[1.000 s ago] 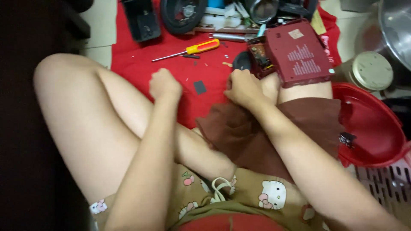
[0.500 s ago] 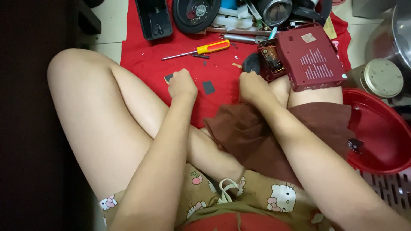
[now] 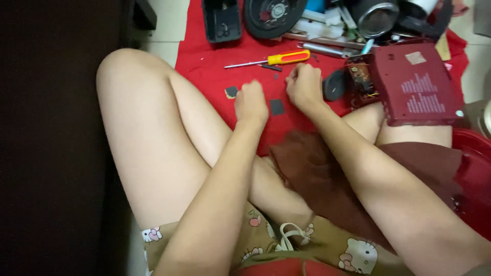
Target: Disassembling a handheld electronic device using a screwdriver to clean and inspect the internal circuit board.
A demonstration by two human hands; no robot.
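Observation:
My left hand point(image 3: 251, 102) rests as a loose fist on the red cloth point(image 3: 204, 56), between two small dark square pieces point(image 3: 231, 92) point(image 3: 276, 107). My right hand point(image 3: 304, 84) is curled just below a yellow-handled screwdriver point(image 3: 271, 59), fingertips down on the cloth; whether it pinches anything small is hidden. An opened dark red radio case point(image 3: 417, 84) with its circuit board point(image 3: 361, 76) showing lies to the right of that hand, with a black oval part point(image 3: 335, 85) beside it.
A dark brown cloth point(image 3: 327, 174) lies over my crossed legs. A black box point(image 3: 221, 19), a round black speaker point(image 3: 271, 14) and several metal parts point(image 3: 376, 18) crowd the far edge. A red bowl point(image 3: 473, 174) sits at right, dark furniture point(image 3: 51, 138) at left.
Both hands have reached further out over the red cloth toward the screwdriver. The right hand has left the brown cloth. The view has shifted.

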